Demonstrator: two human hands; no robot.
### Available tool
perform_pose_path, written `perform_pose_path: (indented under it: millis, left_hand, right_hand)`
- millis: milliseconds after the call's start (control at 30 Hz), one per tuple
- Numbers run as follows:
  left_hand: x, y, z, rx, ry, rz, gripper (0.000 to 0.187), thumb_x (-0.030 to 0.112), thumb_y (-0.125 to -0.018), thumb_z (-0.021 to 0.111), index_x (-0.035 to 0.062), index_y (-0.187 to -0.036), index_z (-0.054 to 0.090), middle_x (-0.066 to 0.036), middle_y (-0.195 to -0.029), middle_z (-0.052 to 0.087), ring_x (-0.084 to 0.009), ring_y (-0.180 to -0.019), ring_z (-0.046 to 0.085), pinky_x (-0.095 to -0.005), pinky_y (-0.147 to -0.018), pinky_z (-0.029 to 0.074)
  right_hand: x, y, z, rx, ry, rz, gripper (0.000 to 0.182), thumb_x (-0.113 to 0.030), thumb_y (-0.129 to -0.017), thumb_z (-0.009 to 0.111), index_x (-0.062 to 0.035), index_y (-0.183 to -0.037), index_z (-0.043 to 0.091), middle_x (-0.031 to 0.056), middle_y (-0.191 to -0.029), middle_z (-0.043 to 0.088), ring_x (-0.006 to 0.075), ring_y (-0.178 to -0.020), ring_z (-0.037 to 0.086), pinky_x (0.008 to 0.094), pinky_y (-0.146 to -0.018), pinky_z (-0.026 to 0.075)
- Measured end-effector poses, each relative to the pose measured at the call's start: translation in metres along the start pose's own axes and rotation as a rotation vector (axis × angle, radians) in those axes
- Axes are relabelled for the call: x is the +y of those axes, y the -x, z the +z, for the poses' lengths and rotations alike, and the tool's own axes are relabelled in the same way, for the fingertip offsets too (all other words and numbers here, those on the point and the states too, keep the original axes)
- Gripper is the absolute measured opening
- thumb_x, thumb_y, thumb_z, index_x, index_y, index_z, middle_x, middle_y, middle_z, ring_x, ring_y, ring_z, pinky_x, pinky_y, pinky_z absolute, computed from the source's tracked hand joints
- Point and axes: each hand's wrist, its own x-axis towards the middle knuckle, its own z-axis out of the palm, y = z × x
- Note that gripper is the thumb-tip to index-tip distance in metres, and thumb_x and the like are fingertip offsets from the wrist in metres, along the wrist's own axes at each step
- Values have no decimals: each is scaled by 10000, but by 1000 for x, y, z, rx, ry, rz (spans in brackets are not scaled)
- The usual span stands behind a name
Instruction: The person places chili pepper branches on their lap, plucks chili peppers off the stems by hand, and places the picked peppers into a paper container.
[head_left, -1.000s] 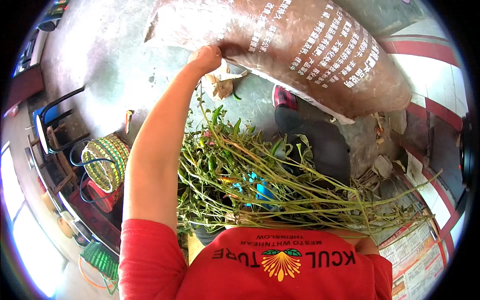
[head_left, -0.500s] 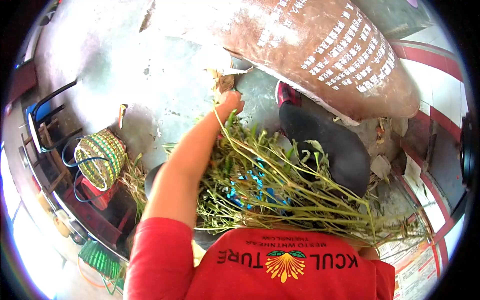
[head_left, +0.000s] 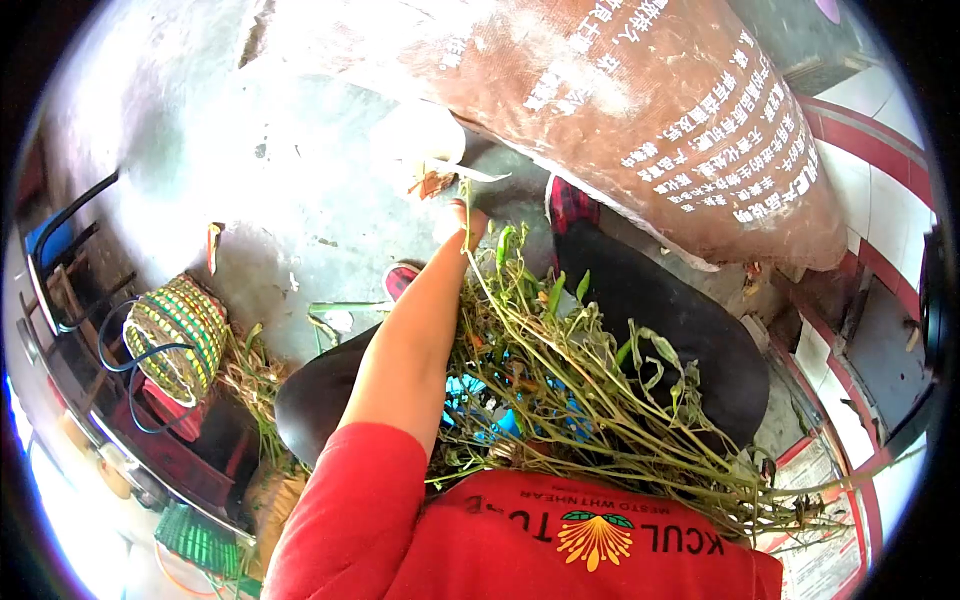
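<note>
My left hand (head_left: 466, 222) is stretched forward over the floor, at the far end of a bundle of uprooted-looking pepper plants (head_left: 600, 390). Its fingers look curled; a thin stem crosses over it, and what they hold is hidden. Green peppers (head_left: 503, 247) hang among the stems and wilted leaves near my forearm. Beyond the hand lies a brown, dry-looking scrap (head_left: 430, 184). The bundle lies across my lap, above a blue plastic thing (head_left: 500, 425) that shows through the stems. My right hand is out of sight behind the plants and shirt.
A large brown sack (head_left: 640, 110) with white printing leans in ahead on the right. On the left stand a woven basket (head_left: 180, 330) with yellow and green strips and a green basket (head_left: 195, 535). Plant litter (head_left: 255, 385) lies beside my knee.
The view has shifted, and my left hand appears slightly lower in it. The plant bundle sits further right, and more of my left leg and shoe shows.
</note>
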Motion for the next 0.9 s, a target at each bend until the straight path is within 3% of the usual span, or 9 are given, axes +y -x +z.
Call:
perform_pose_path:
  millis: [33,67,200,267,367,467,667,833,900]
  left_hand:
    - [20,32,-34,-118,-191,157,295,268,-752,582,94,-985,629,-180,-967,641,-303,-914,630,-379,-805,494]
    - [31,44,-55,-173,-195,264,407,310,-709,613,31,-1003,581,-231,-951,624,-349,-850,631,-407,-692,512]
    - [65,99,-143,96,-294,1028,189,218,-787,577,42,-829,525,-182,-772,606,-360,-695,613,-430,-616,497]
    - [72,124,-183,335,-320,1248,135,169,-797,580,53,-803,510,-144,-691,574,-318,-615,602,-414,-543,487]
    - [68,130,-217,556,-262,1198,75,147,-797,508,76,-779,498,-123,-716,581,-271,-572,609,-449,-488,465]
    - [60,128,-242,704,-164,1062,72,172,-821,522,101,-810,516,-116,-755,604,-283,-639,622,-426,-538,487]
    - [37,93,-239,666,-365,756,228,314,-850,534,86,-858,530,-168,-743,602,-342,-660,618,-431,-570,495]
    - [23,108,-235,645,-241,694,312,394,-863,500,90,-922,538,-192,-724,615,-354,-658,622,-445,-602,494]
    - [9,135,-241,714,-436,849,349,394,-861,505,84,-1017,549,-191,-804,639,-321,-783,636,-430,-681,496]
  right_hand:
    - [-1,0,1,3,6,-1,287,-273,-746,574,13,-766,577,183,-654,575,284,-581,561,425,-537,416]
    - [-1,0,2,7,10,-5,288,-274,-747,574,13,-766,577,183,-655,576,283,-582,562,425,-537,416]
    - [-3,5,7,18,43,-31,293,-279,-749,573,14,-768,578,184,-658,578,283,-584,563,424,-538,416]
    - [-5,8,10,26,56,-46,296,-281,-750,572,14,-769,578,184,-659,579,283,-585,564,424,-539,416]
    - [-6,13,13,33,72,-61,299,-284,-752,572,14,-770,579,184,-661,581,283,-587,565,424,-540,416]
    - [-6,16,17,20,77,-63,303,-288,-754,571,15,-771,579,185,-664,582,282,-589,566,424,-541,416]
    - [-1,28,33,-54,44,-27,310,-295,-758,570,15,-773,581,186,-668,586,282,-592,568,423,-543,416]
    - [12,50,57,-164,-5,13,317,-300,-761,569,16,-775,582,186,-672,588,281,-595,569,423,-544,416]
    - [13,60,60,-204,-17,41,319,-303,-762,568,16,-776,582,187,-673,589,281,-596,570,423,-545,416]
